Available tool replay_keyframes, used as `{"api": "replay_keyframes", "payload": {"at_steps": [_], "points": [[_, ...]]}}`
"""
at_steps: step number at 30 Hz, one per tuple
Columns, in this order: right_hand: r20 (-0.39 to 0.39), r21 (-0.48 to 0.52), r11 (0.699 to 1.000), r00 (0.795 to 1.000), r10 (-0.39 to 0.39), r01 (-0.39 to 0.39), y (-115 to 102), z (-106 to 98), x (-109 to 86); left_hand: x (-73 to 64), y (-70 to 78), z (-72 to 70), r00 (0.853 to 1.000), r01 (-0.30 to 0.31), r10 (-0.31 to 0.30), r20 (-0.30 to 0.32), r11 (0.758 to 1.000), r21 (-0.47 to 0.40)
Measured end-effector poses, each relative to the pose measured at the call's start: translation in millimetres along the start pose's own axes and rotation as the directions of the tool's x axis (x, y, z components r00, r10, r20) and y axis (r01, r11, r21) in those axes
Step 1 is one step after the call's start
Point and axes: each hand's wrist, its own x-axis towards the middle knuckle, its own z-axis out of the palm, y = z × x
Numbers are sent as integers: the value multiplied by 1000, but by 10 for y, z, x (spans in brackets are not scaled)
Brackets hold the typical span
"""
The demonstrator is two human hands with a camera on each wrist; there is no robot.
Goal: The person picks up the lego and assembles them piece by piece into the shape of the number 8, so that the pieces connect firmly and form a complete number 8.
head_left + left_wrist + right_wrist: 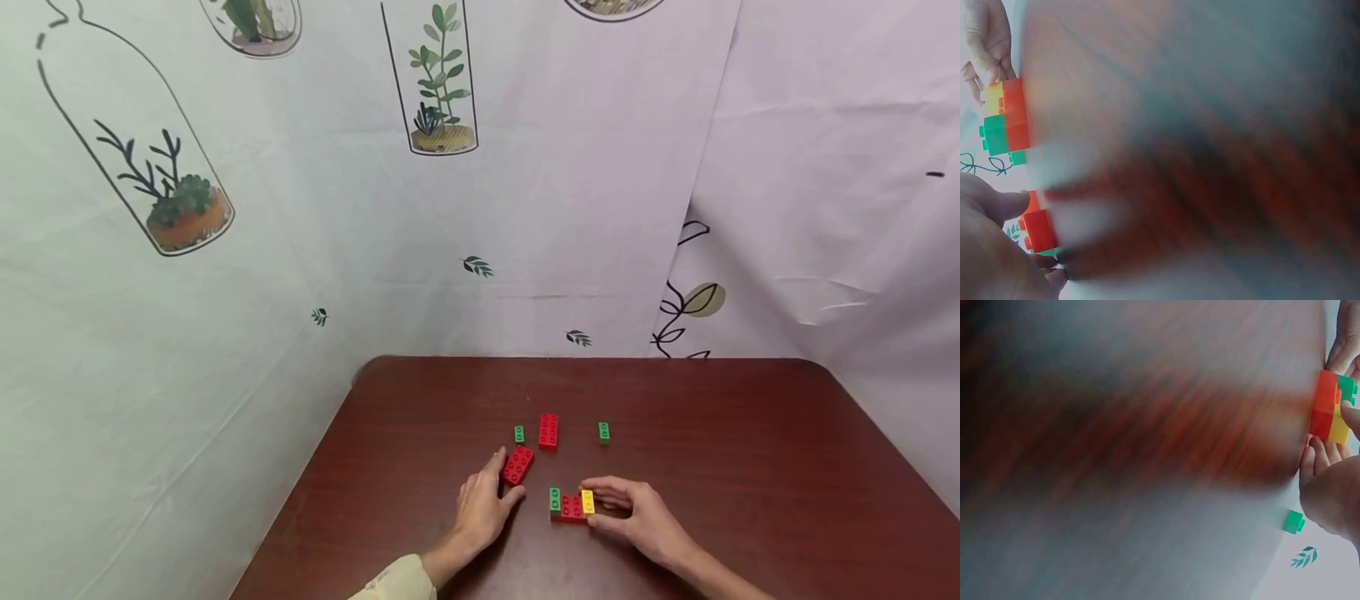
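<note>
A red toy building brick (568,508) lies on the table in front of me, a green brick (555,501) mounted on its left end and a yellow brick (588,502) on its right end. My right hand (637,515) pinches the yellow brick between thumb and fingers; the right wrist view shows the thumb over the yellow brick (1339,427). To the left, my left hand (480,504) is spread around a loose red brick (518,465), index finger along its left side and thumb near its lower end. The left wrist view shows this red brick (1040,230) between thumb and fingers.
Another red brick (549,432) lies farther back, with a small green brick (519,434) to its left and a second small green brick (603,432) to its right. The brown table (712,417) ends at a plant-printed cloth (525,208) behind and at the sides.
</note>
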Motion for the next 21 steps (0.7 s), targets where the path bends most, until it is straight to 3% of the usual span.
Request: {"api": "replay_keyframes", "payload": {"at_steps": [10,21], "points": [[7,1,1000,1000,-18,18,13,-6,5,9,-31,-9,998,-59,60,-28,998,33],[-1,-20,1000,1000,-6,6,1,-2,6,38,-95,-79,996,-78,79,30,996,-47]]}}
